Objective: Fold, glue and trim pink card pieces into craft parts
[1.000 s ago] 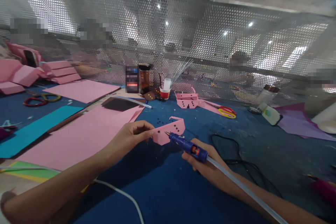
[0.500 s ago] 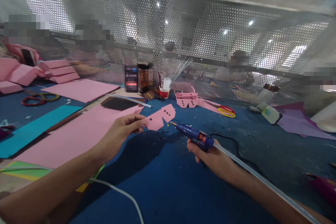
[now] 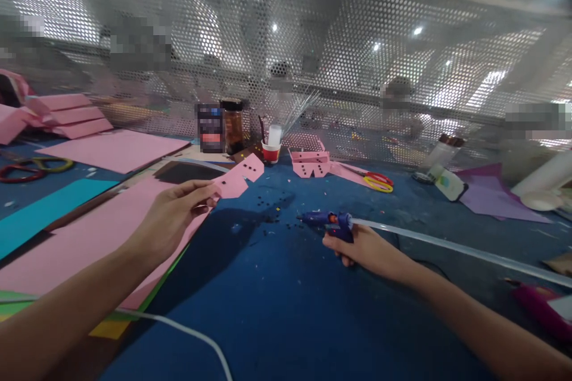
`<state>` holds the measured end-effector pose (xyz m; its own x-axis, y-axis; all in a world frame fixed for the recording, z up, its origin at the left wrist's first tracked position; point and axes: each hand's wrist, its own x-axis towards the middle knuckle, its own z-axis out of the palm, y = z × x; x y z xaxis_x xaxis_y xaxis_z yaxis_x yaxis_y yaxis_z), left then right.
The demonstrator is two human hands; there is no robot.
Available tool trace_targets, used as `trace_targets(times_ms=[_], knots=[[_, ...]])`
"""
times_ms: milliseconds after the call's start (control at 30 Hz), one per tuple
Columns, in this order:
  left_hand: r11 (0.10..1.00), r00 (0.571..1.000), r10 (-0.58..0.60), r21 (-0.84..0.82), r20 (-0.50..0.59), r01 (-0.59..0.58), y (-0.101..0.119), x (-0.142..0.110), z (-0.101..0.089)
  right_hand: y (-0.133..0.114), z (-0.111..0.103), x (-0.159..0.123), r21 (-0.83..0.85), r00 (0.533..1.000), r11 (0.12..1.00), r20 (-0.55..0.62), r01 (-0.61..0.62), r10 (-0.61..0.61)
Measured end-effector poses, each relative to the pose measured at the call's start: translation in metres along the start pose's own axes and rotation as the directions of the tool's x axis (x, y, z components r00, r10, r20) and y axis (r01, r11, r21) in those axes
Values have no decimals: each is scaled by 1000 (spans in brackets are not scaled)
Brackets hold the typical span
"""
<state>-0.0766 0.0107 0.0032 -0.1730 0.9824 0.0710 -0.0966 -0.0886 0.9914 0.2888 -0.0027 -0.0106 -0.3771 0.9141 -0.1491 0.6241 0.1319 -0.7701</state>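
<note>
My left hand pinches the near end of a pink paper cutout, a notched piece dotted with small black squares, and holds it up above the table. In my right hand is a blue hot glue gun, its nozzle pointing left and a long clear glue stick trailing from its back. Small black bits lie scattered on the blue table between the cutout and the nozzle. Further back stands a similar folded pink paper piece with black dots.
Pink sheets and a teal strip cover the left side. Scissors with red and yellow handles, a red-and-white cup and a brown jar stand or lie at the back. A white cord crosses the front. Perforated metal mesh rises behind.
The pink cutout in my left hand and the glue gun have moved apart. The gun's nozzle now sits lower over the table, by the black bits. The view has shifted slightly right.
</note>
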Motion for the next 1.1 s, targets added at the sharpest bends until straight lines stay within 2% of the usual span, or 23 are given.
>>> trace_targets(times_ms=[500, 1100], knots=[[1000, 1000, 6, 8, 19, -6, -3, 1, -1, -2, -1, 0, -73, 1000, 997, 20, -14, 15], [998, 1000, -15, 66, 13, 14, -5, 1, 0, -1, -1, -1, -41, 998, 999, 51, -34, 36]])
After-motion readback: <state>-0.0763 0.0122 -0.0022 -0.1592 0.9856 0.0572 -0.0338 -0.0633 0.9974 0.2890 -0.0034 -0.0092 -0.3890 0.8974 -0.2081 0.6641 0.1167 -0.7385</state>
